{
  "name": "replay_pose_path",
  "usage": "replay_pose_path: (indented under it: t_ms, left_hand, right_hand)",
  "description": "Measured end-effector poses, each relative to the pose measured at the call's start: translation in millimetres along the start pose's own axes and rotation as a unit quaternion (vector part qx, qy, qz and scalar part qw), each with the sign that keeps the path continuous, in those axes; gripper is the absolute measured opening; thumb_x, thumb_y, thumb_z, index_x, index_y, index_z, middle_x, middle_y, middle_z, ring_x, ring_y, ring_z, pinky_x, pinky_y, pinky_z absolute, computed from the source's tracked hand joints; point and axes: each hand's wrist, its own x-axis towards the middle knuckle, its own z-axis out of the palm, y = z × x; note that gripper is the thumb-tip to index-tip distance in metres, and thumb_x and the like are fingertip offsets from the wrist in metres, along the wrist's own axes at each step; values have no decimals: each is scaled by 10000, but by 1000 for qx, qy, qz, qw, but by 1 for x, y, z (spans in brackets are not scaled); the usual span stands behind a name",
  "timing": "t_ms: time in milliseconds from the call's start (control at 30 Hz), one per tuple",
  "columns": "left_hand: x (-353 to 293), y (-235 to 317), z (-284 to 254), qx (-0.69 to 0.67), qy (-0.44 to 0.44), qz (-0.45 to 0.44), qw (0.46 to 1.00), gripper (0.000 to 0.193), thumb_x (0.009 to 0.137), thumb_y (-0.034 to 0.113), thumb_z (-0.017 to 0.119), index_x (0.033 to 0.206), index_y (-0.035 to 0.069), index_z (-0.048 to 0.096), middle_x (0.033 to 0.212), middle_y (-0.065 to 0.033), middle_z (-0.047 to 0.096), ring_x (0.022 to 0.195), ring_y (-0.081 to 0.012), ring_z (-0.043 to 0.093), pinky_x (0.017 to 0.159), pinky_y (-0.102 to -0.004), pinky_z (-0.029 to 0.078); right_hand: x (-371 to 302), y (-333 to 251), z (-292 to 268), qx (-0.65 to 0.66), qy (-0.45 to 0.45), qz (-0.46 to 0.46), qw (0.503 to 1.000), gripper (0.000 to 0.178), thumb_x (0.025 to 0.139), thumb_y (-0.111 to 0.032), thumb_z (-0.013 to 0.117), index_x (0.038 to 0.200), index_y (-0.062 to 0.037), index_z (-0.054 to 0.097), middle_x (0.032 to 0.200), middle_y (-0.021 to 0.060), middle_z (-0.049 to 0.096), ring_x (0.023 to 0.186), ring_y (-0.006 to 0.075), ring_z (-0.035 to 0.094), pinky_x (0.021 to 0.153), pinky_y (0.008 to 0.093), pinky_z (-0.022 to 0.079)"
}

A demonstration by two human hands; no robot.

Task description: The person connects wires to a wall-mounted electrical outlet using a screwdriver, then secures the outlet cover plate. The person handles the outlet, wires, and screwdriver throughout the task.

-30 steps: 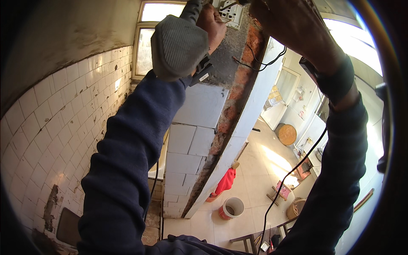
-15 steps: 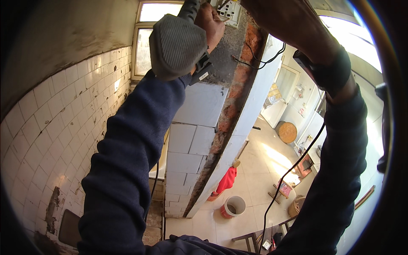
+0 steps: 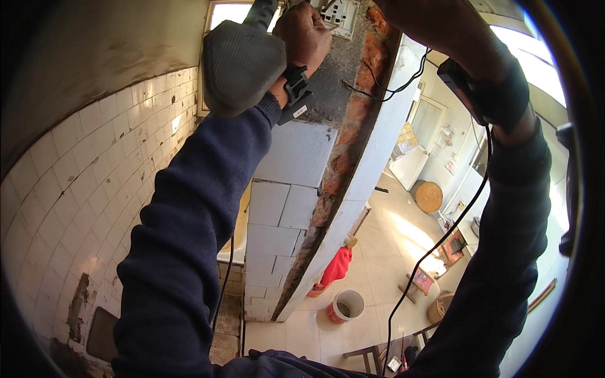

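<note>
A white electrical socket plate [image 3: 341, 16] with dark slots is on the wall at the top edge. Against its left side, my left hand [image 3: 305, 39] is closed, its fingers curled; what they pinch, if anything, I cannot make out. My right hand [image 3: 428, 22] reaches in from the upper right, its fingers hidden beyond the top edge. A grey ribbed wedge-shaped block [image 3: 244, 69] on a dark stalk hangs in front of my left wrist. Two thin black wires [image 3: 403, 91] come out of the wall below the plate, right of my left hand.
A strip of bare red brick [image 3: 359, 110] runs down the wall end beside white tiles [image 3: 293, 154]. On the floor below stand a bucket [image 3: 345, 307], a red cloth [image 3: 336, 268] and a low stool [image 3: 421, 281]. A black cable [image 3: 435, 246] hangs from my right wrist.
My left hand has turned, with more of its back and wrist band showing. The grey block has shifted left in view. My right forearm has moved slightly right.
</note>
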Motion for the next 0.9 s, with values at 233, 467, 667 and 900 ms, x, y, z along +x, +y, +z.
replay_pose_path:
  t_ms: [233, 467, 667, 900]
  left_hand:
    - [4, -5, -4, 6, -23, 3, 1000, 49, 805, 90, 679, 813, 46, 700, 741, -167, 708, 705, -373, 700, 652, -435, 559]
    - [8, -7, -5, 1, -25, -10, 1000, 62, 799, 92, 671, 809, 47, 712, 723, -183, 707, 668, -375, 699, 624, -430, 554]
    - [9, -11, -8, 38, -60, -22, 997, 145, 844, 171, 736, 896, 37, 747, 803, -127, 761, 746, -259, 751, 711, -359, 582]
    - [10, -8, -5, 47, -59, -47, 996, 128, 846, 160, 723, 886, 40, 745, 804, -126, 760, 753, -266, 749, 709, -371, 579]
  right_hand:
    - [-9, 13, 2, -21, -40, 44, 998, 312, 992, -179, 636, 1215, 22, 554, 1042, 208, 630, 871, 404, 667, 738, 470, 561]
    - [-23, 6, 5, 44, 89, -27, 995, 327, 1010, -162, 608, 1225, 75, 535, 1047, 247, 604, 852, 384, 664, 740, 459, 575]
    - [-25, 16, -10, 15, -84, -19, 996, 351, 1008, -163, 624, 1247, 71, 517, 1018, 228, 598, 843, 379, 663, 742, 442, 581]
    - [-28, 3, -13, 42, -17, -10, 999, 357, 1019, -195, 626, 1261, 48, 526, 1036, 207, 614, 898, 348, 658, 770, 420, 575]
